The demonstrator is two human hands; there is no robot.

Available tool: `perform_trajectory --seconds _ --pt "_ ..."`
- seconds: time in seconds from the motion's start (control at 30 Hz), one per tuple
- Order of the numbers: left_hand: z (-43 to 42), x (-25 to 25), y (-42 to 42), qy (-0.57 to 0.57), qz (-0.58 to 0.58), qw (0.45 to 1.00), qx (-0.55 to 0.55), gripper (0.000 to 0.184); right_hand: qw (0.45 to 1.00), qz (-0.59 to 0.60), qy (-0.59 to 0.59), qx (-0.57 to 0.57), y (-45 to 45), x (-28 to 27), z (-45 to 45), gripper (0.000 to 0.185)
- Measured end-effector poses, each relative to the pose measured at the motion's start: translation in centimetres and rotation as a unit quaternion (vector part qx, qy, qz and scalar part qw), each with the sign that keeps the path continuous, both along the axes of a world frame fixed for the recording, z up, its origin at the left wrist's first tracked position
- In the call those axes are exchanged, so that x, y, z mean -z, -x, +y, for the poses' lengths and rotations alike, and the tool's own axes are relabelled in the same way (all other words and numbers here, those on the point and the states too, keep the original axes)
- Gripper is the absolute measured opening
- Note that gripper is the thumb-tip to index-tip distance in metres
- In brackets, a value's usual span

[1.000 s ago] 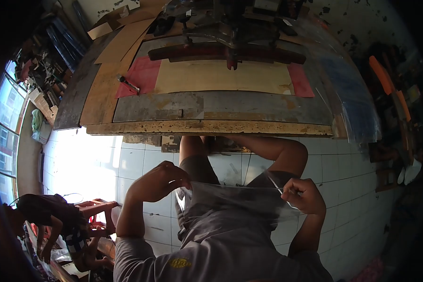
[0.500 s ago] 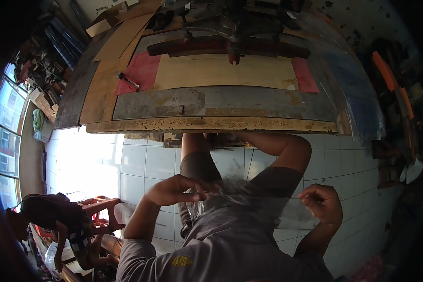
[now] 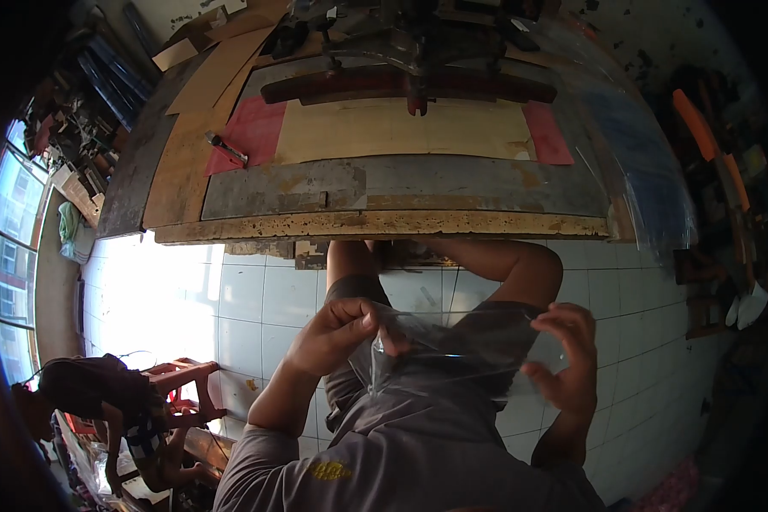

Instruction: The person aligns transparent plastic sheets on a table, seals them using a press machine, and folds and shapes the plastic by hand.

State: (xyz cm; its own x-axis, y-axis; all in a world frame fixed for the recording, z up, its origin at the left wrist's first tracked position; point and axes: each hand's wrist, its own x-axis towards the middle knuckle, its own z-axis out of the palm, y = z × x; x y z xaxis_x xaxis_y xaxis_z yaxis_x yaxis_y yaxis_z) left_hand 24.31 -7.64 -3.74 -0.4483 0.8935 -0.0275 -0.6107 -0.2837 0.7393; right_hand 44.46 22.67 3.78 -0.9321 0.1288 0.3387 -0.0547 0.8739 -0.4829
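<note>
A thin clear plastic sheet (image 3: 452, 350) stretches across my lap, creased and shiny near its left end. Thumb and fingers of my left hand (image 3: 343, 331) are pinched on its left edge. At the other end is my right hand (image 3: 569, 354), its thumb spread well away from the fingers. The right fingertips touch or nearly touch the upper right corner of the sheet; exact contact is hard to see.
Ahead stands a worktable (image 3: 273, 192) bearing a cream sheet (image 3: 392, 132) with red ends, a cutter knife (image 3: 227, 149) and a dark metal press bar (image 3: 341, 88). Stacked clear film (image 3: 648, 162) lies at right. Another person (image 3: 102, 392) works at lower left, beside a red stool (image 3: 200, 384).
Both hands have risen slightly toward the table, and the plastic sheet is spread wider. My right thumb has come away from the fingers, which were pinched on the sheet.
</note>
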Motion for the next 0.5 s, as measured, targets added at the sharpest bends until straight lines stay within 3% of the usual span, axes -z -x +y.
perform_trajectory --seconds 0.07,0.17,0.3,0.47,0.5 --pt "1.5 -0.5 -0.4 -0.021 -0.017 0.999 -0.018 0.026 0.994 -0.012 0.045 -0.095 0.8 0.4 -2.0 0.058" --pt "3.9 -2.4 -1.5 -0.037 -0.096 0.994 -0.041 0.025 0.995 0.064 0.053 -0.060 2.4 3.9 -4.5 0.049" --pt "5.5 -3.7 0.1 -0.066 0.039 0.996 -0.038 0.031 0.981 0.142 0.134 -0.022 3.3 5.8 -4.5 0.026" --pt "5.5 -5.4 1.2 0.040 0.257 0.959 -0.112 0.020 0.954 0.144 0.259 -0.053 5.0 5.4 -1.4 0.016" --pt "5.4 -6.3 0.9 0.067 0.294 0.946 -0.118 0.017 0.931 0.138 0.335 -0.044 5.3 6.0 -0.9 0.010"
